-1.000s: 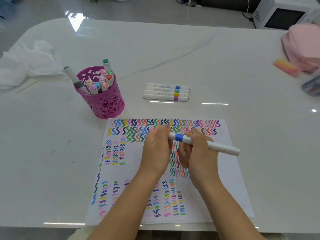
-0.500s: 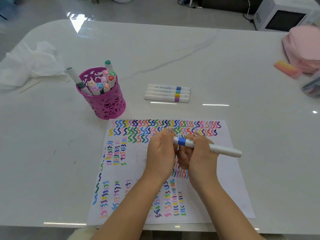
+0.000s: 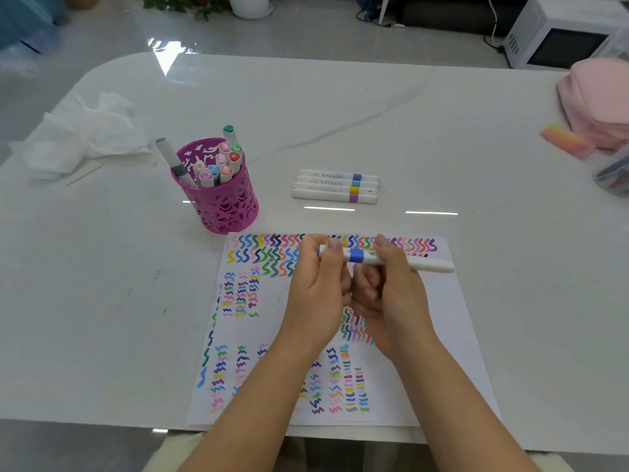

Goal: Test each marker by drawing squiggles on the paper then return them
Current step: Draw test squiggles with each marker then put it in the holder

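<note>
Both hands hold one white marker [image 3: 357,256] with a blue band, level and just above the far part of the paper [image 3: 442,318]. The left hand [image 3: 320,291] pinches its left end between thumb and fingertips. The right hand [image 3: 391,294] is curled round the barrel, whose long right end sticks out past it. The left fingers hide the tip, so I cannot tell whether the cap is coming off or going on.

If the cap pops off with a jerk, the tip could smear the left fingers or streak across squiggles already drawn. A cap seated crooked would let the marker dry out. The sheet is crowded along its far edge and down the middle, so a new squiggle could land on an old one and be hard to judge. The bare patch on the right looks safest. The sheet lies loose on the tabletop [image 3: 102,301] and may slide under a pressing tip.

A pink cup [image 3: 228,209] with markers standing in it is just beyond the paper's far left corner. A row of four markers [image 3: 335,189] lies beyond the far edge. Crumpled tissue [image 3: 85,137] sits far left and a pink bag [image 3: 599,100] far right. The way from the hands to the cup and the row looks open.
</note>
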